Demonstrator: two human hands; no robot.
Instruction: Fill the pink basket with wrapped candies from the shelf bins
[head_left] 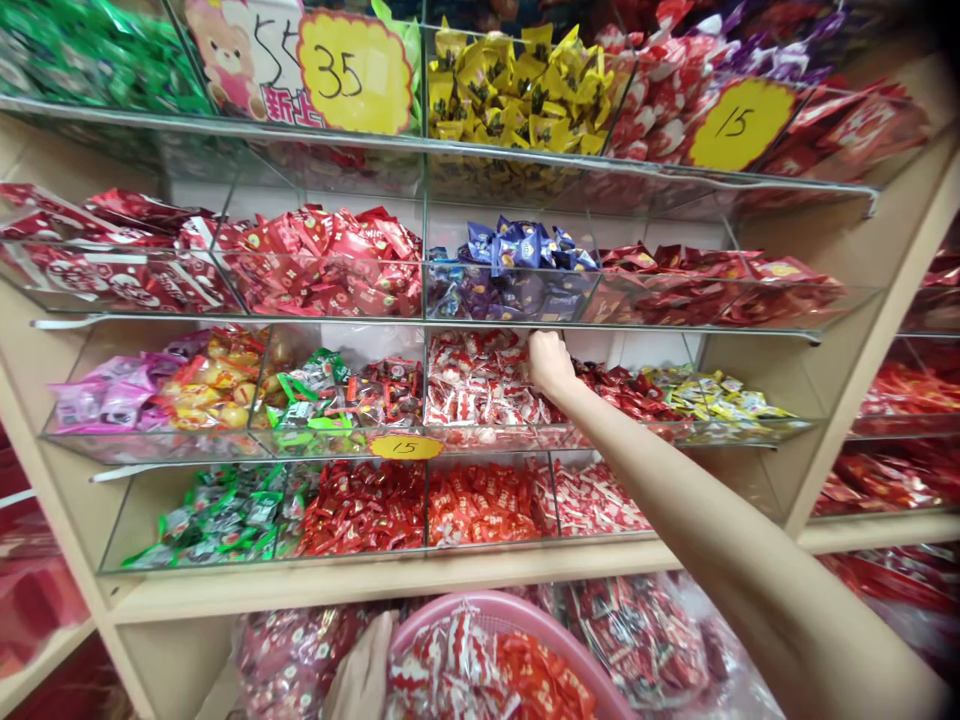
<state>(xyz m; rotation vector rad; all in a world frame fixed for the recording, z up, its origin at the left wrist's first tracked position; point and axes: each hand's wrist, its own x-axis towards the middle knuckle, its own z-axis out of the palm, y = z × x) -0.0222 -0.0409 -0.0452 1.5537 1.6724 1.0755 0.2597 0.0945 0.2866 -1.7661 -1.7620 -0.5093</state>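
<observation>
My right hand (551, 362) reaches into the third shelf row with its fingers curled in. It is at the edge of the bin of red-and-white wrapped candies (480, 385), beside the dark red candies (626, 392); whatever its fingers hold is hidden. At the bottom, my left hand (364, 675) grips the side of a pink plastic basket (555, 612). Inside the basket lie red-and-white wrapped candies (442, 665) on the left and orange-red candies (547, 675) on the right.
Clear dividers and front panels split the wooden shelves (375, 590) into candy bins. A rail (450, 323) runs just above my right hand, below blue-wrapped candies (525, 245). A yellow price tag (406, 447) hangs on the lower shelf edge. Bagged candies (637, 640) lie behind the basket.
</observation>
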